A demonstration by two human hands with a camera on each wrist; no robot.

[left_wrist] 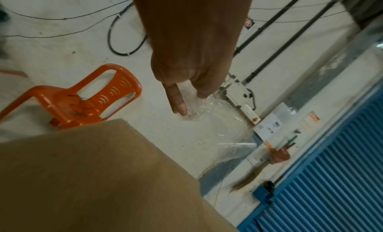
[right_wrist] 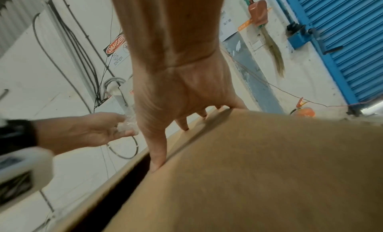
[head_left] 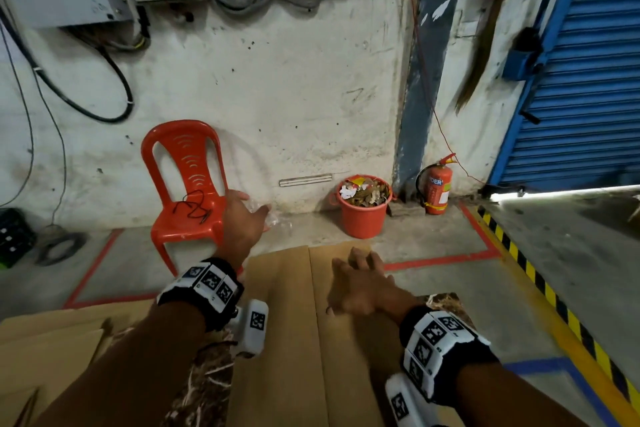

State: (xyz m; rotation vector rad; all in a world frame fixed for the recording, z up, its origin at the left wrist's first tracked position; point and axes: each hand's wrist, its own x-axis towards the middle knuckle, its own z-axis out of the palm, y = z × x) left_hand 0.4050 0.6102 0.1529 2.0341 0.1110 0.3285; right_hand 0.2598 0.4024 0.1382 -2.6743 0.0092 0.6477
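Note:
My left hand [head_left: 242, 218] reaches forward past the cardboard's far edge and holds a piece of crumpled clear plastic [head_left: 274, 218] in its fingers. In the left wrist view the plastic [left_wrist: 196, 107] bunches between thumb and fingers and trails down as a thin film. The right wrist view shows the same left hand [right_wrist: 99, 130] with the plastic [right_wrist: 128, 125] at its fingertips. My right hand [head_left: 360, 284] lies flat with spread fingers on the brown cardboard flaps [head_left: 284, 322]. Its thumb [right_wrist: 157, 153] sits at the seam between two flaps [right_wrist: 269, 170].
A red plastic chair [head_left: 188, 184] with a black cord on its seat stands by the wall on the left. A red bucket [head_left: 363, 215] full of waste and a fire extinguisher [head_left: 438, 189] stand ahead. A blue shutter [head_left: 581, 80] and a yellow-black floor stripe [head_left: 540, 281] lie to the right.

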